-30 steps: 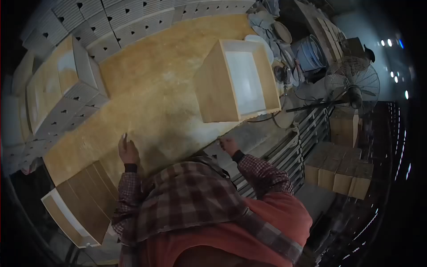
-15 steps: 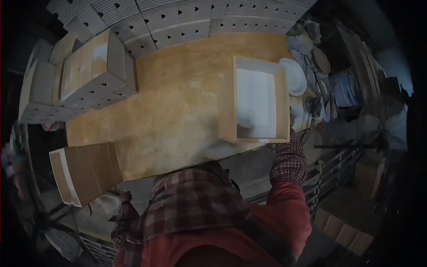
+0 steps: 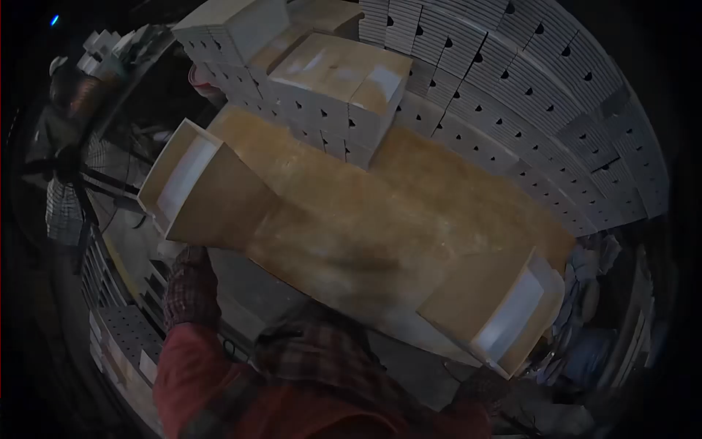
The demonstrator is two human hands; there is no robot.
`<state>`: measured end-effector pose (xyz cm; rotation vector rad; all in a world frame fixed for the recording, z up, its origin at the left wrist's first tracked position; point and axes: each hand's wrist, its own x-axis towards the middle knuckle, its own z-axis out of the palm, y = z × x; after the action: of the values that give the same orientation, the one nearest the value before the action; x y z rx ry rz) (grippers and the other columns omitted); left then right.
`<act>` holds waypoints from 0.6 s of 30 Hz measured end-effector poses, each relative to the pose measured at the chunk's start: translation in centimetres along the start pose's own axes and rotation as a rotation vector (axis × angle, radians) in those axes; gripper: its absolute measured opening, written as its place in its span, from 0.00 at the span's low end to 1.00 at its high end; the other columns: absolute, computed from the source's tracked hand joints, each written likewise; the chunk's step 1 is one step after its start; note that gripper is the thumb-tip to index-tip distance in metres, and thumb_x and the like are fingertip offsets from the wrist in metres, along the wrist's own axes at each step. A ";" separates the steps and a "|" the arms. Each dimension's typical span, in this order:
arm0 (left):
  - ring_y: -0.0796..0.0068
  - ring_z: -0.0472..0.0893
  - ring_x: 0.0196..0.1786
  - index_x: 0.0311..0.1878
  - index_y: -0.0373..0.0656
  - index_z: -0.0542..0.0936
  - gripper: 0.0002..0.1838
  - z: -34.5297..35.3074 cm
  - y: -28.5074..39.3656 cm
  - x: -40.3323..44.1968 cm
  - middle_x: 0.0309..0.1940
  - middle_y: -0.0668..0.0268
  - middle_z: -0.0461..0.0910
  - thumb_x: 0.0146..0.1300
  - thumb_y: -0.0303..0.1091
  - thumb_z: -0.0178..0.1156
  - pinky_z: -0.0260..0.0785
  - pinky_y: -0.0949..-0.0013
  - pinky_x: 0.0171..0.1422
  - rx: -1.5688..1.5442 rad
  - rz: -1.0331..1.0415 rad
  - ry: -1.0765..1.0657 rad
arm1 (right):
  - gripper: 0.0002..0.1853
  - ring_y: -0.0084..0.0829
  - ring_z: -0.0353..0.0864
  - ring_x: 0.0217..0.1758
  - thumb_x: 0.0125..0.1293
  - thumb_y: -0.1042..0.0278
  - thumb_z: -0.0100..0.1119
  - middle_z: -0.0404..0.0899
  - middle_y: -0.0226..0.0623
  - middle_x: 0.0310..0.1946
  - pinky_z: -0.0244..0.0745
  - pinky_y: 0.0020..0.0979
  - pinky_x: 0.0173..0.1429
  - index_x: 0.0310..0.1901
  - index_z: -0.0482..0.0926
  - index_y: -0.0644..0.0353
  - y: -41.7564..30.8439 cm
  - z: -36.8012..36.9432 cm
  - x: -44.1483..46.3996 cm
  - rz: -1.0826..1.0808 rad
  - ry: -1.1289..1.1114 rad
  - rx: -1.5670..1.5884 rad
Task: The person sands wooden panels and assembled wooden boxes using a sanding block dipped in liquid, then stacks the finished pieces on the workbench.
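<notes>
An open tan box [image 3: 223, 192] with a white inside stands at the left end of the table [image 3: 351, 241], its opening facing outward left. My left arm reaches up to its near lower edge; the fingers of my left hand are hidden by the box and the dark. A second open tan box [image 3: 475, 296], also white inside, stands at the table's right end. My right sleeve [image 3: 479, 395] is low beside that box's near corner. My right hand is lost in shadow there, and I cannot make out its fingers.
Stacked grey cartons with dark holes [image 3: 497, 95] line the table's far side. More cartons [image 3: 340, 88] stand at the back left. A dark fan-like stand [image 3: 69, 164] is beyond the left end. Crumpled material [image 3: 581, 293] lies past the right end.
My view has swung left. My left arm has risen from below the left box to its near edge. My right arm has dropped back from the side of the right box.
</notes>
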<state>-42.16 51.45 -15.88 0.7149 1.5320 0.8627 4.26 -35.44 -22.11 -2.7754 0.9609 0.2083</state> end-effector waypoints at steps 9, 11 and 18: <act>0.66 0.67 0.51 0.55 0.43 0.66 0.20 -2.4 0.7 3.7 0.51 0.64 0.68 0.65 0.43 0.40 0.61 0.62 0.52 0.008 -0.054 -0.106 | 0.10 0.26 0.67 0.20 0.64 0.67 0.43 0.69 0.33 0.20 0.62 0.28 0.20 0.29 0.70 0.61 5.9 -4.2 -6.1 0.359 0.031 0.976; 0.66 0.67 0.51 0.55 0.44 0.65 0.20 -3.8 1.0 4.5 0.51 0.64 0.67 0.65 0.43 0.40 0.61 0.62 0.52 0.009 -0.057 -0.113 | 0.10 0.24 0.66 0.18 0.65 0.68 0.42 0.68 0.32 0.18 0.62 0.27 0.18 0.28 0.70 0.60 7.4 -5.2 -8.1 0.422 -0.021 1.232; 0.66 0.66 0.53 0.56 0.45 0.64 0.20 -3.8 -0.2 4.7 0.53 0.65 0.66 0.65 0.43 0.39 0.58 0.61 0.55 -0.014 -0.089 -0.150 | 0.06 0.19 0.64 0.16 0.58 0.74 0.53 0.71 0.28 0.22 0.58 0.19 0.16 0.38 0.69 0.57 7.8 -10.9 -13.6 0.298 -0.014 1.425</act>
<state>-46.55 54.79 -18.35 0.6812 1.4120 0.7365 -10.49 -35.84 -9.96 -1.3299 0.9337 -0.3136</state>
